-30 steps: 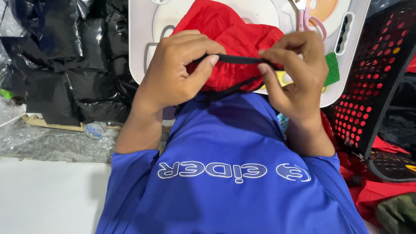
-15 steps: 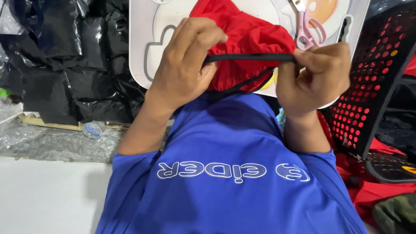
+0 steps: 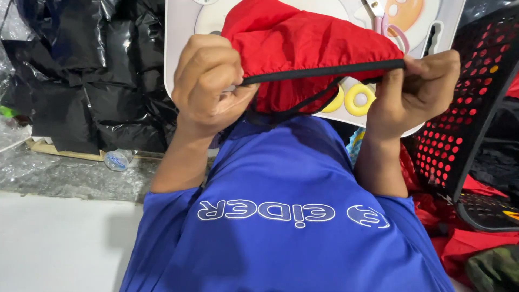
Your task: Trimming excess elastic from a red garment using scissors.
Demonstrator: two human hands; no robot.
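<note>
Nearest the camera lay one blue garment point(image 3: 286, 216) with white lettering, spread flat under the forearms. Above it, two hands worked one red garment point(image 3: 303, 51): the left hand point(image 3: 211, 84) was closed around one end of its black elastic edge point(image 3: 324, 71), and the right hand point(image 3: 419, 86) pinched the other end, so the band ran taut between them, just over the blue one's collar. If either pinch loosened, the stretched elastic would likely snap back and the red cloth bunch up. Behind stood one white tray point(image 3: 178, 48) bearing one pair of pink-handled scissors point(image 3: 386, 24). One black perforated basket point(image 3: 470, 108) stood to the right, a pile of black plastic-wrapped bundles point(image 3: 81, 75) to the left, and one small bottle point(image 3: 116, 159) on the floor.
</note>
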